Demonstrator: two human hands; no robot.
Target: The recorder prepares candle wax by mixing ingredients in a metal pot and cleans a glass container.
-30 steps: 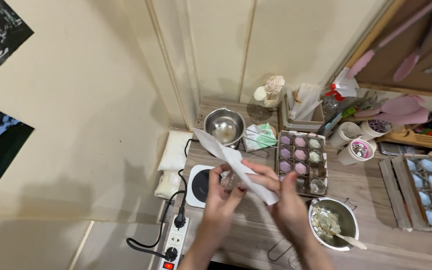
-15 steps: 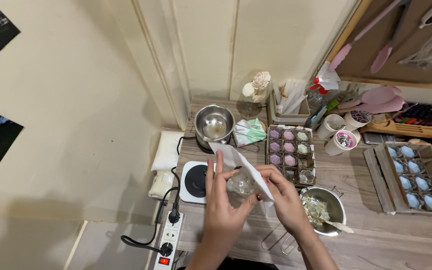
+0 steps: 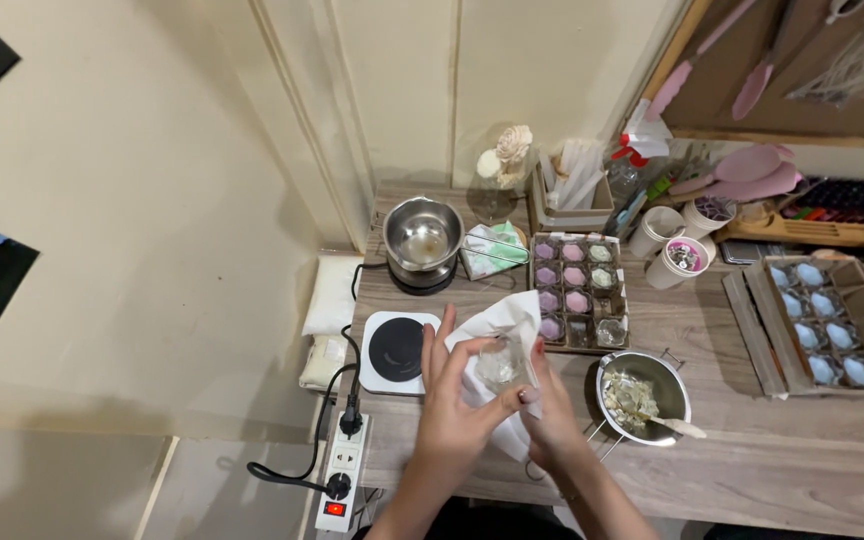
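Grey-brown wood-grain table (image 3: pixel 752 440) carries: white square hotplate w/ black disc (image 3: pixel 397 351), steel pot on a burner (image 3: pixel 422 240), brown compartment tray of pink/purple wax pieces (image 3: pixel 577 303), handled steel pan of pale flakes (image 3: pixel 642 397) (spoon inside), slatted wooden crate (image 3: pixel 817 325) at right.

The thin sheet of tissue paper (image 3: pixel 497 325) is plain white around the small clear glass jar (image 3: pixel 498 366). The square electric hotplate (image 3: pixel 396 351) is white with a black round centre. The divided tray of wax shapes (image 3: pixel 576 292) shows purple, pink and pale green. The round metal pot (image 3: pixel 642 398) is silver, holding cream-coloured flakes. The wooden tabletop (image 3: pixel 752 440) is grey-brown with a streaked grain.
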